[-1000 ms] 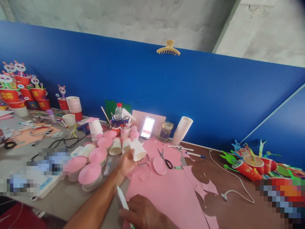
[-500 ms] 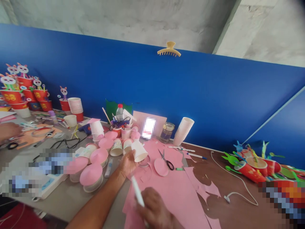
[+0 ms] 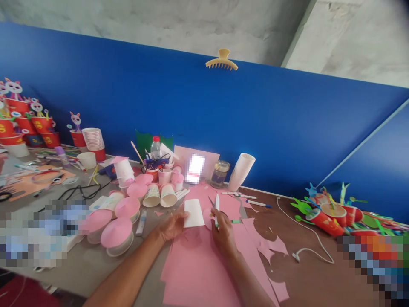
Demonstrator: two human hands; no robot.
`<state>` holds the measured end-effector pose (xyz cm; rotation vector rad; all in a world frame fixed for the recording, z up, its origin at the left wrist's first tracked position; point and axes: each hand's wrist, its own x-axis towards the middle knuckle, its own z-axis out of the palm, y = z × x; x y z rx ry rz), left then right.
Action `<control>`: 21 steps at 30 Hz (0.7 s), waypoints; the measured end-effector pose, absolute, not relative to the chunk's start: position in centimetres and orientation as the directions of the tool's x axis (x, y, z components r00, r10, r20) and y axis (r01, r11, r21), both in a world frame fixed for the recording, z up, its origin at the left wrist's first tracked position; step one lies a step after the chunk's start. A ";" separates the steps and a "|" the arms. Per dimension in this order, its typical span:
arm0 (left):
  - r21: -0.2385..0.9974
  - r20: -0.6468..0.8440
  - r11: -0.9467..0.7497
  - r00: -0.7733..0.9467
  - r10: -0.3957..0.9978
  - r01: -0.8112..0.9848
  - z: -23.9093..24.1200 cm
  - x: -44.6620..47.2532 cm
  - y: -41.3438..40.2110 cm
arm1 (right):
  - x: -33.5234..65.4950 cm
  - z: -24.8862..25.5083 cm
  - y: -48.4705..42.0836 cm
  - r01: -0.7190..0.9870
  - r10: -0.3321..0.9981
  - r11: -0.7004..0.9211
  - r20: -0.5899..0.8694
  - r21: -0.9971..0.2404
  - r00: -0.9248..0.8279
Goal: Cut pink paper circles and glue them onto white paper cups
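Note:
My left hand (image 3: pixel 171 226) grips a white paper cup (image 3: pixel 193 212), held upside down over a large pink paper sheet (image 3: pixel 204 264). My right hand (image 3: pixel 223 230) is closed on a white pen (image 3: pixel 217 205) that points upward, just right of the cup. Black-handled scissors (image 3: pixel 211 202) lie on the pink sheet behind the pen, partly hidden by my right hand. Both forearms reach in from the lower edge.
Pink-lidded cups (image 3: pixel 118 232) and several paper cups (image 3: pixel 159 196) crowd the left. A tall cup stack (image 3: pixel 242 171), a jar (image 3: pixel 220 174) and a water bottle (image 3: pixel 155 148) stand by the blue wall. A white cable (image 3: pixel 306 251) and red craft cups (image 3: pixel 329 217) lie right.
My right hand moved forward with the pen, up beside the cup. My left hand brought the cup down and to the right over the pink sheet. The view shifted slightly.

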<state>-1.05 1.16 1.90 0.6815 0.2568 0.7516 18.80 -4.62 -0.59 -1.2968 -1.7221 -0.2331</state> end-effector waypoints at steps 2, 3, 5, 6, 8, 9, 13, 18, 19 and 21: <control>0.694 0.040 0.511 0.736 0.676 -0.507 1.9 -1.0 0.9 | 18.7 -0.8 -4.6 0.834 0.694 0.416 0.719 -0.364 -0.032; 0.713 0.049 0.499 0.745 0.665 -0.493 1.9 -1.0 0.8 | 18.7 -0.9 -4.6 0.836 0.704 0.409 0.709 -0.366 -0.034; 0.744 0.057 0.479 0.760 0.648 -0.465 2.0 -0.9 0.6 | 18.9 -1.0 -4.6 0.835 0.715 0.392 0.699 -0.387 -0.013; 0.758 0.057 0.472 0.766 0.640 -0.451 2.0 -0.8 0.6 | 19.0 -1.1 -4.5 0.830 0.718 0.387 0.696 -0.402 0.003; 0.780 0.050 0.466 0.783 0.620 -0.418 2.2 -0.8 0.4 | 19.3 -1.2 -4.4 0.809 0.719 0.381 0.693 -0.447 0.045; 0.788 0.043 0.468 0.794 0.607 -0.400 2.3 -0.7 0.3 | 19.4 -1.2 -4.5 0.793 0.720 0.374 0.690 -0.481 0.078; 0.821 0.010 0.462 0.817 0.576 -0.335 2.6 -0.6 0.0 | 19.5 -0.5 -5.0 0.652 0.720 0.344 0.636 -0.676 0.279; 0.859 -0.040 0.443 0.828 0.559 -0.258 2.6 -0.2 -0.1 | 18.5 1.5 -6.3 0.359 0.688 0.486 0.602 -0.797 0.405; 0.861 -0.056 0.445 0.826 0.561 -0.244 2.5 -0.2 -0.1 | 18.3 1.8 -6.5 0.317 0.684 0.516 0.605 -0.796 0.407; 0.863 -0.087 0.453 0.818 0.569 -0.224 2.3 -0.1 0.0 | 17.9 2.4 -6.7 0.246 0.685 0.551 0.601 -0.797 0.413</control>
